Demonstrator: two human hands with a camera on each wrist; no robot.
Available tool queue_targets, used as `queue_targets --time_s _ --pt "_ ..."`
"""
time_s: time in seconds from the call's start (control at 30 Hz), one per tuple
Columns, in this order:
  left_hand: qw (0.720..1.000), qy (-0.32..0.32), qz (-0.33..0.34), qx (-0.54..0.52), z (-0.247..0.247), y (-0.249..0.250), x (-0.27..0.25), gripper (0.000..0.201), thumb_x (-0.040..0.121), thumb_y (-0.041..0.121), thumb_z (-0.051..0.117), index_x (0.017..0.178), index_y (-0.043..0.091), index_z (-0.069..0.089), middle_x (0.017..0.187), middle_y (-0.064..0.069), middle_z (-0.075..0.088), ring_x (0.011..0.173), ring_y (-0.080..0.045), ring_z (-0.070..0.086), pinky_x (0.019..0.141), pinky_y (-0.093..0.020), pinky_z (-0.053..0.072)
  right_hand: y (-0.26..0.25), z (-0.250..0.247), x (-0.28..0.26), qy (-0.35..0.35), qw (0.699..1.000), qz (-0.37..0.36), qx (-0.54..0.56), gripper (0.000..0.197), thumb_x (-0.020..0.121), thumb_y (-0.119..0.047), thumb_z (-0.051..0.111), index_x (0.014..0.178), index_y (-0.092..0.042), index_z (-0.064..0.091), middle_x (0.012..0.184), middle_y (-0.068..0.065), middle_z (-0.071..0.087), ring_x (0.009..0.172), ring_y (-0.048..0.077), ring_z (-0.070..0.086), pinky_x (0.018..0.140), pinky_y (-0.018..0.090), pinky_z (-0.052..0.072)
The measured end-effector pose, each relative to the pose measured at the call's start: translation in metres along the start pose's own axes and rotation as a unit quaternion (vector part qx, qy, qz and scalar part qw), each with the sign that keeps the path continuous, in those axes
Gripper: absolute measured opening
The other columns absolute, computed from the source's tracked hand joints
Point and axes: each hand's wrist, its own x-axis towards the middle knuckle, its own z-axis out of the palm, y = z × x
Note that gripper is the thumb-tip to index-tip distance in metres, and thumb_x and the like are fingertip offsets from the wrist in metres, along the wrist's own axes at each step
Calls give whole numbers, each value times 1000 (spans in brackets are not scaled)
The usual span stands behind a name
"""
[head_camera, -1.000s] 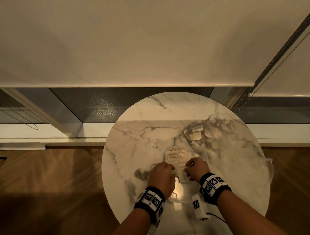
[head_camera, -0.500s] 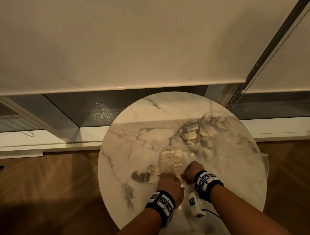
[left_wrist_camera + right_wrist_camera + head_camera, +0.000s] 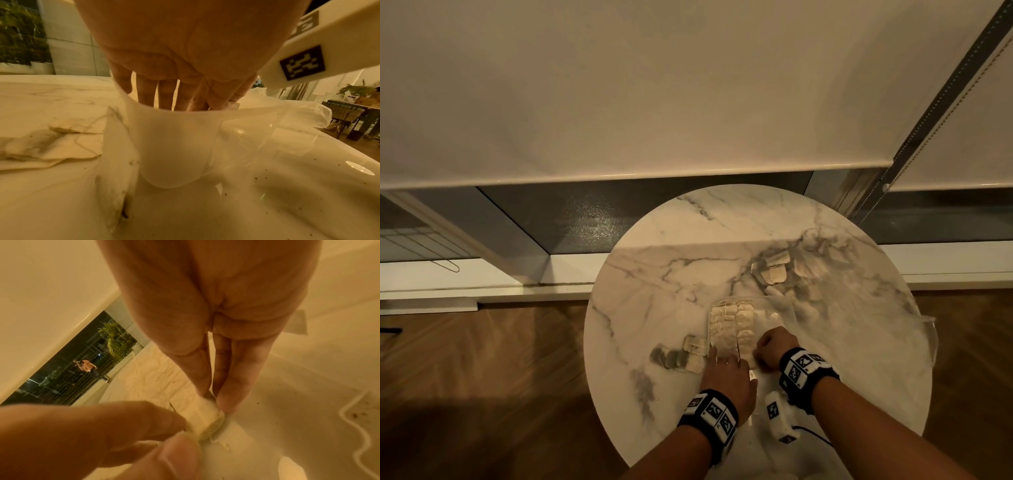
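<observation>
A clear plastic container with rows of tea bags stands on the round marble table. My left hand reaches over its near wall, fingers pointing down into it. My right hand is curled at the near right corner. In the right wrist view its thumb and fingers pinch one end of a tea bag. The left hand's thumb and forefinger pinch the other end. In the left wrist view the left hand's fingertips are hidden behind the wall.
Several loose tea bags lie left of the container, and more tea bags lie beyond it. A white marker block with a cable lies near my wrists. Clear plastic hangs off the table's right edge. Wooden floor surrounds the table.
The left hand has uncurled and stretched its fingers into the container. The right hand has drawn slightly nearer along the container's right side. The head view shifted a little.
</observation>
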Motion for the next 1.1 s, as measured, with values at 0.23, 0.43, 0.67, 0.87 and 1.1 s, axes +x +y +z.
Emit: queue_targets --time_s 0.23,0.43,0.67,0.87,1.1 --pt "1000 -10 -11 -3 -4 0 -2 53 99 47 28 133 11 50 135 -15 54 131 -28 43 119 -54 -3 -6 -2 -6 4 1000 -17 13 6 75 -20 71 70 -19 70 82 7 75 83 25 73 80 38 61" --pt "998 15 10 -55 -10 -4 -7 42 98 39 36 121 11 56 121 -13 60 120 -28 50 121 -50 7 -6 -4 -13 6 1000 -19 24 6 75 -20 76 73 -20 70 81 4 74 83 22 72 81 37 60" --pt "942 188 24 -276 -14 -30 -27 27 92 29 46 107 19 66 107 0 64 103 -16 53 91 -29 42 -6 -9 -27 23 997 -21 68 6 77 -12 77 77 -15 71 78 10 72 72 25 72 68 38 63" --pt "868 224 -145 -420 9 -72 -51 14 89 19 57 99 22 67 92 8 65 84 -7 60 74 -14 46 -4 -12 -54 48 992 -70 94 4 84 -16 68 81 -18 69 80 8 72 68 22 70 54 29 58" --pt "922 74 -144 -353 43 -77 -61 36 89 36 60 123 24 60 126 3 58 113 -12 56 95 -19 43 -5 -1 -85 17 986 -145 75 6 88 -16 64 84 -19 68 66 -6 69 57 5 64 56 22 50"
